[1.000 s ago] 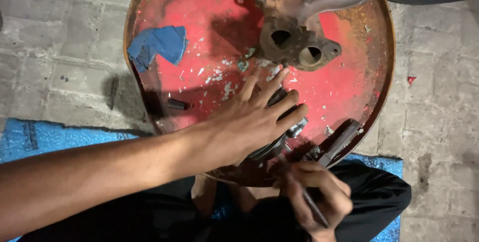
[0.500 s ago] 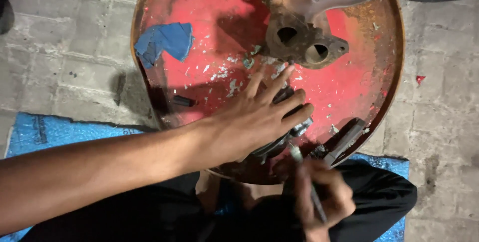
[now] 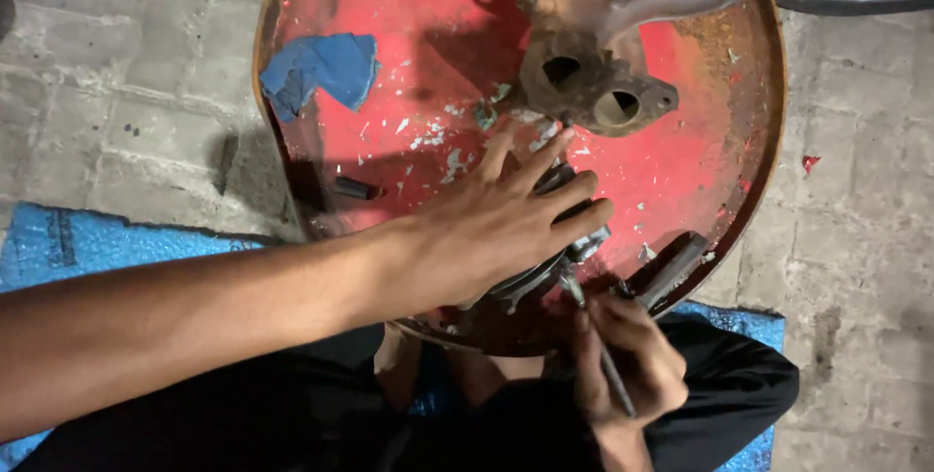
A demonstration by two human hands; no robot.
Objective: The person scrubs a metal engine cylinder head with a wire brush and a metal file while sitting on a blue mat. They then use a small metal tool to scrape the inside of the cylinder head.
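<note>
Left hand (image 3: 496,229) lies spread flat over a dark metal part (image 3: 545,272), hiding most of it; right hand (image 3: 623,360) pinches a thin tool (image 3: 608,365), tip obscured

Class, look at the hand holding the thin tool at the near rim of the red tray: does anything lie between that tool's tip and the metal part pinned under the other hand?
Nothing visible does. The right hand points the thin tool at the metal part, which the left hand presses onto the red tray. The dark bar lies off to the side.
</note>
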